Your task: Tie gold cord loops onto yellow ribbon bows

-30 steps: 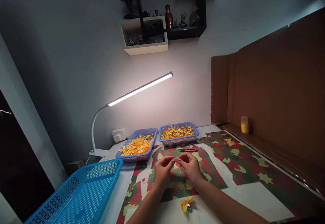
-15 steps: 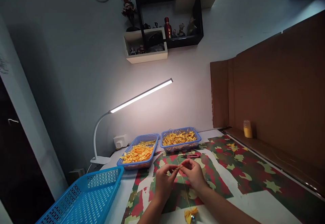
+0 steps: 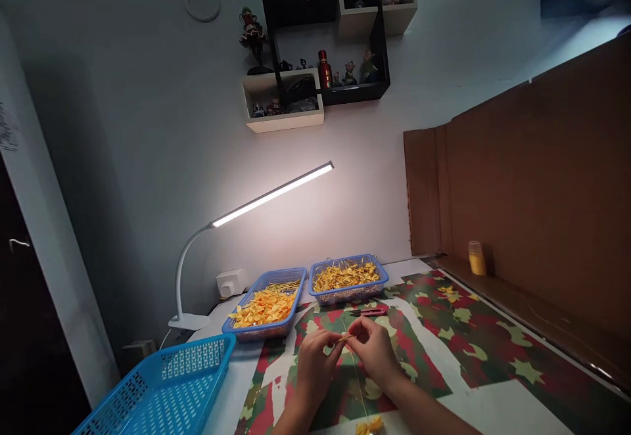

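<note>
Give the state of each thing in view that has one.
Left hand, pinching a thin strand
Right hand, pinching the same strand
Lamp, lit
Basket with orange pieces, filled
Basket with gold pieces, filled
Turquoise basket, upright
Pink snips, lying flat; blade opening unclear
Jar, upright
Yellow bow, partly cropped

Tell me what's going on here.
A person's left grip and right grip meet over the camouflage-patterned cover, pinching a small gold piece, too small to make out. A thin thread runs toward a yellow ribbon piece nearer the person. Pink-handled snips lie beyond, before a basket of gold strands.
</note>
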Available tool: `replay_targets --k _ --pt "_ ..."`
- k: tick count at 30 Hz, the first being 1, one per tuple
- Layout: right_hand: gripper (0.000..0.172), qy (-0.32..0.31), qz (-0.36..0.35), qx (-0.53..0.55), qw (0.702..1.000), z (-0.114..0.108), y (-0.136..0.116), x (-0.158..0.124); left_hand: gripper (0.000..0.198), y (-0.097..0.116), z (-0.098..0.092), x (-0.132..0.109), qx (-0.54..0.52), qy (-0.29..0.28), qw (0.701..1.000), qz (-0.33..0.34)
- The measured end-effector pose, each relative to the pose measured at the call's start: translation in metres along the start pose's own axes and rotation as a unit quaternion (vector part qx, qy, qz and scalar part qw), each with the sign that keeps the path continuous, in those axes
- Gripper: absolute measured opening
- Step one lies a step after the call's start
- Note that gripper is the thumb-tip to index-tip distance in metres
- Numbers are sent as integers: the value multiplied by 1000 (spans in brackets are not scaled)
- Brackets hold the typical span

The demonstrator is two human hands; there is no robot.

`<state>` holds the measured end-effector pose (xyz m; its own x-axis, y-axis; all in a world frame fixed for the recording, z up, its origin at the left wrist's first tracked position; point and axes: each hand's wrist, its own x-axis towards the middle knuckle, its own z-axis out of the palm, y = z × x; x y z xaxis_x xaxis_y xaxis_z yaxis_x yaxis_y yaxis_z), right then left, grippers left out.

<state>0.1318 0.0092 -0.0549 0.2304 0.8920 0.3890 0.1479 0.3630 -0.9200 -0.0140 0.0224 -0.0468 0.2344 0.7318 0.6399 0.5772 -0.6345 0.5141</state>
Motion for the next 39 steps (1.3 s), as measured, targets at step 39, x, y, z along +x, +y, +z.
replay_targets --k 39 --pt "18 -44 -68 -190 978 -9 -4 3 11 2 -1 0 27 -1 999 31"
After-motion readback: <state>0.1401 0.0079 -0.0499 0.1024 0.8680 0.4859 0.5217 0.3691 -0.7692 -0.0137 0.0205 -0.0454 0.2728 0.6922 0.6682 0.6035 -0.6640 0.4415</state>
